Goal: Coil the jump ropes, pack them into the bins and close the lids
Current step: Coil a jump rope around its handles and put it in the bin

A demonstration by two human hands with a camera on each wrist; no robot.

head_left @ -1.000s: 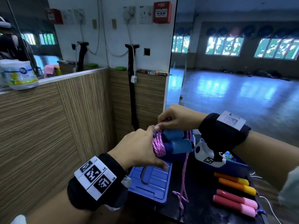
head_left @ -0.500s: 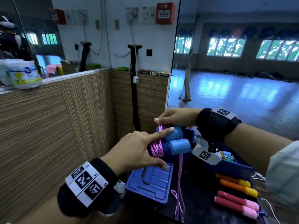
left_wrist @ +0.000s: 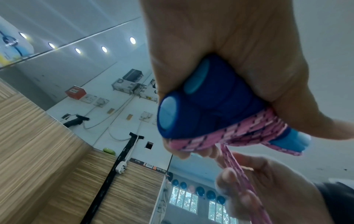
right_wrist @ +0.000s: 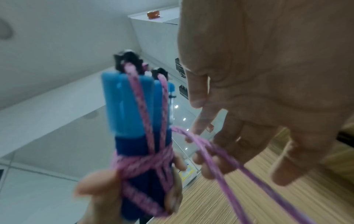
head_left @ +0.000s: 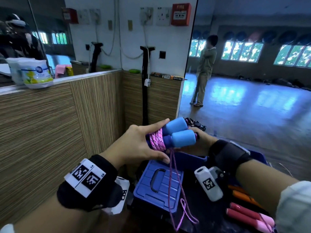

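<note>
Since half a second ago, your right hand (head_left: 198, 140) has dropped from above the blue handles (head_left: 178, 133) to beneath them.

Head view: your left hand (head_left: 134, 145) grips the handles, pink rope (head_left: 157, 140) wound around them, forefinger extended; loose rope hangs over the blue bin lid (head_left: 158, 184). Red and orange handles (head_left: 244, 212) lie at right.

Left wrist view: your palm clasps the dark handle ends (left_wrist: 201, 106).

Right wrist view, blurred: your fingers (right_wrist: 220, 163) curl, apparently pinching the loose rope strand (right_wrist: 210, 148).
</note>
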